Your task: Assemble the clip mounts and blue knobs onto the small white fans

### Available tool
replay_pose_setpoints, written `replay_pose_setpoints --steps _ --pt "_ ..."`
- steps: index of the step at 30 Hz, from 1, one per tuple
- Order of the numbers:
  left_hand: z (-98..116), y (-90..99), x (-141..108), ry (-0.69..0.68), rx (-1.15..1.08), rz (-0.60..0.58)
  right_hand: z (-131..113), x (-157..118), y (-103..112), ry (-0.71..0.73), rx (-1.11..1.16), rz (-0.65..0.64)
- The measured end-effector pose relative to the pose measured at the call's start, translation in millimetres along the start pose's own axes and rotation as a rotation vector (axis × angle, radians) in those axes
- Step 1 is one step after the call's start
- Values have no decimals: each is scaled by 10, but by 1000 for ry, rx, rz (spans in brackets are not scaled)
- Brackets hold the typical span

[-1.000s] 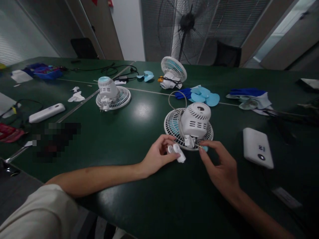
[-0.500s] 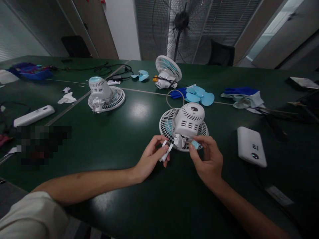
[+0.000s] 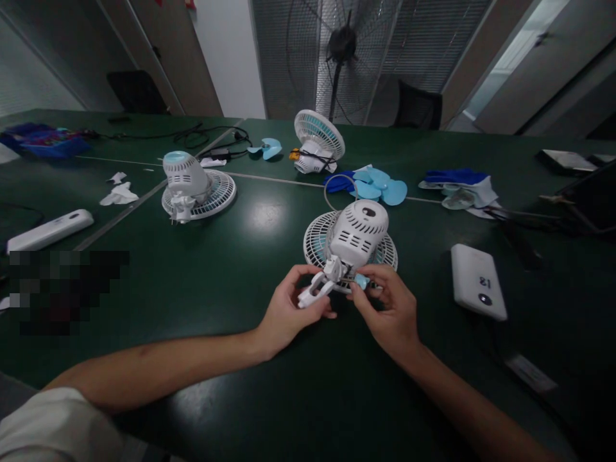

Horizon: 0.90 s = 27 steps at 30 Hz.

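Observation:
In front of me a small white fan (image 3: 360,232) lies grille down on the green table, its vented motor housing facing up and its neck joint toward me. My left hand (image 3: 287,316) is closed on a white forked clip (image 3: 314,292), whose far end meets the neck joint (image 3: 333,268). Between the thumb and fingers of my right hand (image 3: 393,312) is a light blue knob (image 3: 362,281), with a thin metal shaft pointing left to the joint. The fingers partly hide where shaft and joint meet.
A second fan (image 3: 185,176) lies grille down at left; a third (image 3: 317,144) stands tilted at the back. Light blue fan blades (image 3: 380,186), gloves (image 3: 459,186) and a white power bank (image 3: 479,282) lie right of centre. A white elongated device (image 3: 51,231) is far left.
My left hand has brought the white clip up against the fan's neck joint, where a gap showed before. My right hand keeps the knob at the joint. The whole view has shifted slightly.

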State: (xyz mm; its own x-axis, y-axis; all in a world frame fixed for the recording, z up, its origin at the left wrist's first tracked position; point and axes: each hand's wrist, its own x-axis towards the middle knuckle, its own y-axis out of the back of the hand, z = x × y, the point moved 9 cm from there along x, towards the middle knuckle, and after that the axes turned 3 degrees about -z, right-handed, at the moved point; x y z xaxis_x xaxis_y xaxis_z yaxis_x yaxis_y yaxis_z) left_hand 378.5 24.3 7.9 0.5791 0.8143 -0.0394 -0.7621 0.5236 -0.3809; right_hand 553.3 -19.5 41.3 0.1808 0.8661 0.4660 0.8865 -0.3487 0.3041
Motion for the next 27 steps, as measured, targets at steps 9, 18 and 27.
replay_pose_setpoints --steps 9,18,27 --pt "101 31 -14 -67 101 54 97 -8 -11 -75 27 -22" --pt "92 66 39 -22 233 130 55 15 -30 -53 45 -31" --pt "152 -74 -138 -100 224 -2 29 20 -9 -39 39 -33"
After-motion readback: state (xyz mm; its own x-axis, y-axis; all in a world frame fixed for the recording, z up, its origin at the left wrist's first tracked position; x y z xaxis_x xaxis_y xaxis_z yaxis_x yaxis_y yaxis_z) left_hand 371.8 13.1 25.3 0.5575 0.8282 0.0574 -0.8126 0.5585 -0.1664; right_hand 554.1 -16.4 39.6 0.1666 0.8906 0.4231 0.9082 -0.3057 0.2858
